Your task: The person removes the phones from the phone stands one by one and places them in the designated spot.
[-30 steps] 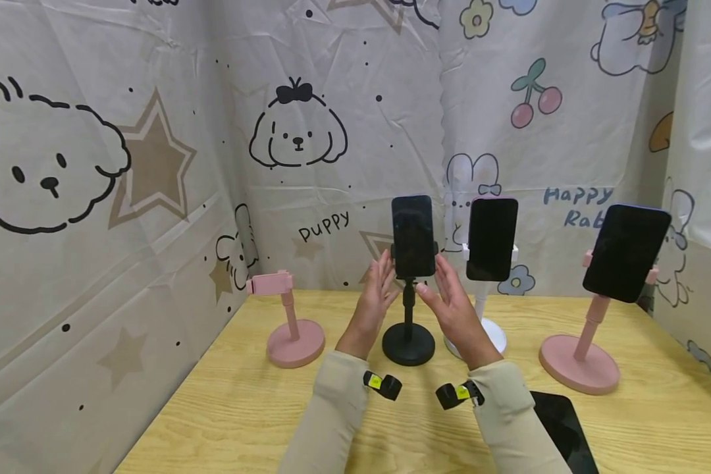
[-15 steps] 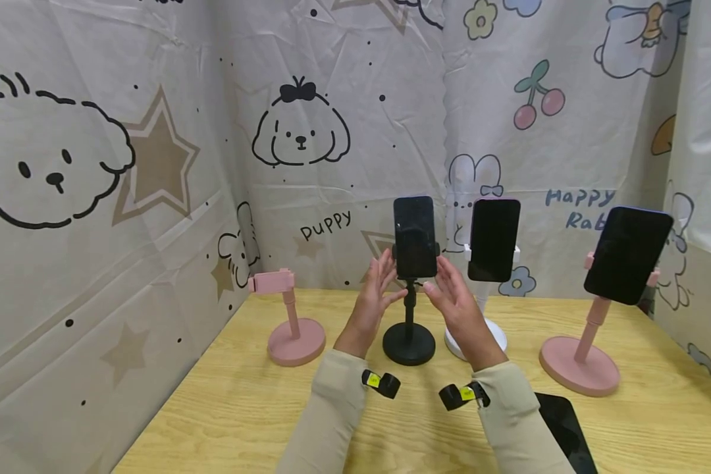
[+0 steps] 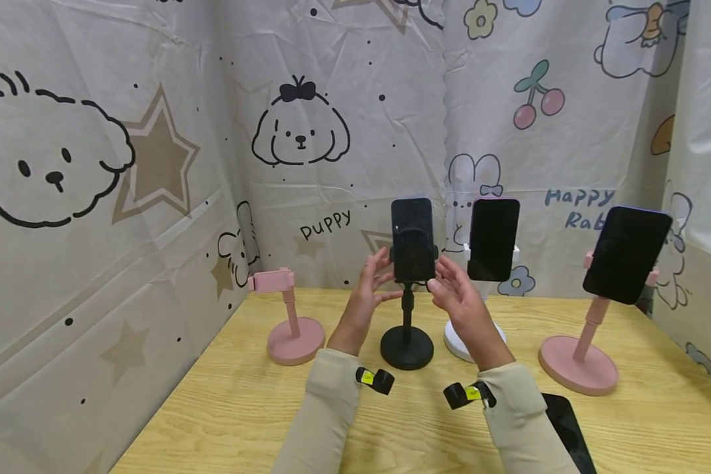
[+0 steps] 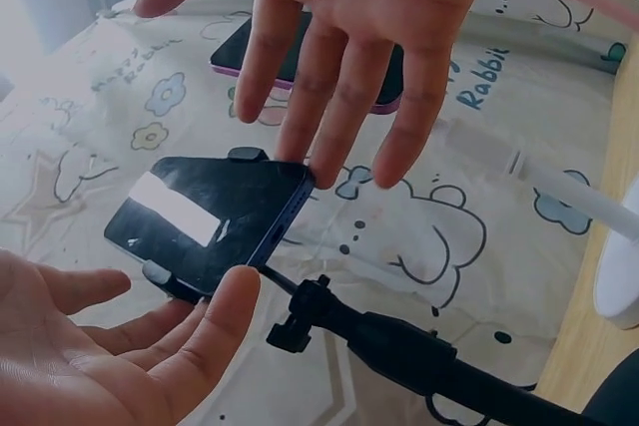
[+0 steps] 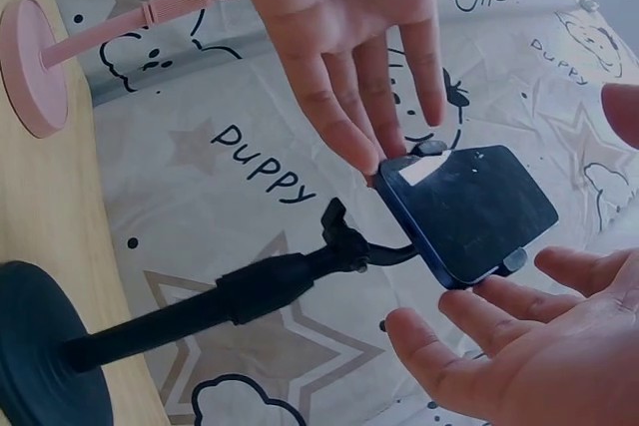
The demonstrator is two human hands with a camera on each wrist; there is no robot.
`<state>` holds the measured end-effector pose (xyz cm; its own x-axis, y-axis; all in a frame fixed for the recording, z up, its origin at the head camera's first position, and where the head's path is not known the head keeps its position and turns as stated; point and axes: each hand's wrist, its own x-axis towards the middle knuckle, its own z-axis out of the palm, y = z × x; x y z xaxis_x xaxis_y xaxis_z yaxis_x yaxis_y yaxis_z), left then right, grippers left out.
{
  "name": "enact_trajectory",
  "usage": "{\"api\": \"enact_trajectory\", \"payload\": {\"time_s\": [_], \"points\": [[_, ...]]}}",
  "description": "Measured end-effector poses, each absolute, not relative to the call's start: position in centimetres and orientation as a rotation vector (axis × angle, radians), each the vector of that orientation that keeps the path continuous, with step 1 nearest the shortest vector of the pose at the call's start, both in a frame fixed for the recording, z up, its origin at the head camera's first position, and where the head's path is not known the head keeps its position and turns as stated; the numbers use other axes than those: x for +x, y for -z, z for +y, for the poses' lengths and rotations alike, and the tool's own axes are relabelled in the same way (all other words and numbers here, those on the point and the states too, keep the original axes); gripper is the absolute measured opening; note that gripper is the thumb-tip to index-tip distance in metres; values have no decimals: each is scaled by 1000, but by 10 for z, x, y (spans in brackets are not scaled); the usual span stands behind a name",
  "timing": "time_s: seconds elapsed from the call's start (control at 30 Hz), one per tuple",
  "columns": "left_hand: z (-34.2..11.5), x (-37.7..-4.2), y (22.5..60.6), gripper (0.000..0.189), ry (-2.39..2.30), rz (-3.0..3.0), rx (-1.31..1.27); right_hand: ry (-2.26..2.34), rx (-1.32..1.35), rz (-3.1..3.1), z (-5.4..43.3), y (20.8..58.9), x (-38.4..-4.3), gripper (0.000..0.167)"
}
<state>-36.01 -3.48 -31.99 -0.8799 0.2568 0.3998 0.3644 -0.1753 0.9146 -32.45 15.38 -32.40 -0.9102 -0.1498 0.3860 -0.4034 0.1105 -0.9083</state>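
Note:
A black phone (image 3: 413, 240) stands upright in the clamp of a black phone stand (image 3: 407, 347) at the middle of the table. My left hand (image 3: 363, 301) is at the phone's left side and my right hand (image 3: 467, 308) at its right, palms turned inward. Both hands have loosely spread, slightly bent fingers. In the left wrist view, the right hand's fingertips (image 4: 324, 172) are right at the phone's lower corner. Seen from the right wrist, the left hand's fingertips (image 5: 364, 165) overlap the opposite lower corner, while the right hand's fingers (image 5: 479, 316) lie beside the near edge.
A white stand (image 3: 457, 345) bearing a phone (image 3: 494, 240) is just right of the black one. Farther right, a pink stand (image 3: 577, 362) bears a tilted phone (image 3: 628, 255). Another pink stand (image 3: 296, 341) is at left. A black slab-like device (image 3: 571, 424) lies by the right sleeve.
The black stand and its phone have shifted slightly nearer and to the left. Both wrists have spread a little farther apart, and the fingers have bent somewhat more. The other stands have stayed put.

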Motion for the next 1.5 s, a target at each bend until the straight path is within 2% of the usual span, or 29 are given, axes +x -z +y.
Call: {"api": "enact_trajectory", "payload": {"time_s": [0.47,0.87,1.5], "points": [[-54,-353,309,64,2074,-2131,-808,-1833,509,-2192,163,318,-320,64],[-67,-342,298,54,1832,-2355,-873,-1726,474,-2312,165,307,-310,57],[-78,-313,281,50,1674,-2473,-922,-1563,588,-2452,167,288,-285,48]]}}
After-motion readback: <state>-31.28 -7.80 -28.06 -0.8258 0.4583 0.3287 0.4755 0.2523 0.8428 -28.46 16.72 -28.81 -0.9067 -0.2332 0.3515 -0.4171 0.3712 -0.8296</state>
